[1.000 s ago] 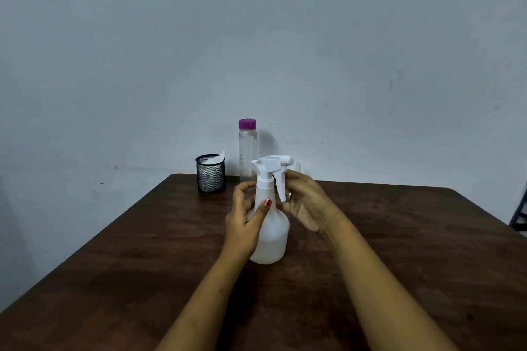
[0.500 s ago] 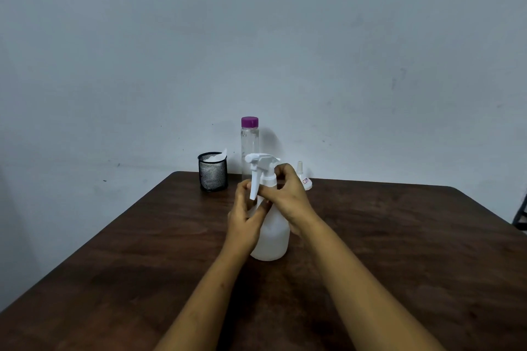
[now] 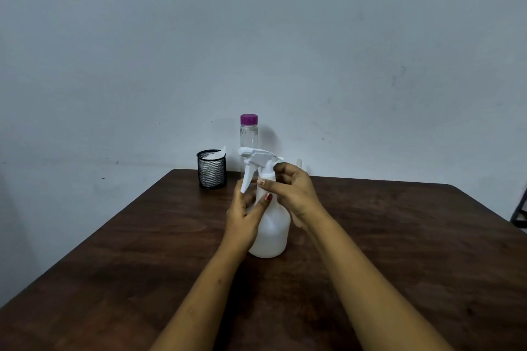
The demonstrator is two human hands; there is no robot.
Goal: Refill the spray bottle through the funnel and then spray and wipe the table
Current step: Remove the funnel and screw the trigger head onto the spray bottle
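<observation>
Presently the spray bottle (image 3: 271,232) stands upright on the bench (image 3: 137,253), the left hand (image 3: 244,218) gripping its shoulder and the right hand (image 3: 295,194) pinching the trigger head (image 3: 258,157) at its collar, so a slack left grip could let the bottle spin or tip during unscrewing.

The right hand (image 3: 293,194) covers the neck of the spray bottle (image 3: 273,234); the left hand (image 3: 242,219) hides its left shoulder. Behind the grip, only the tip of a small white thing (image 3: 299,162) shows, and the clear bottle (image 3: 249,137) is hidden below its middle. The 2 forearms (image 3: 370,279) run off the bottom edge.
</observation>
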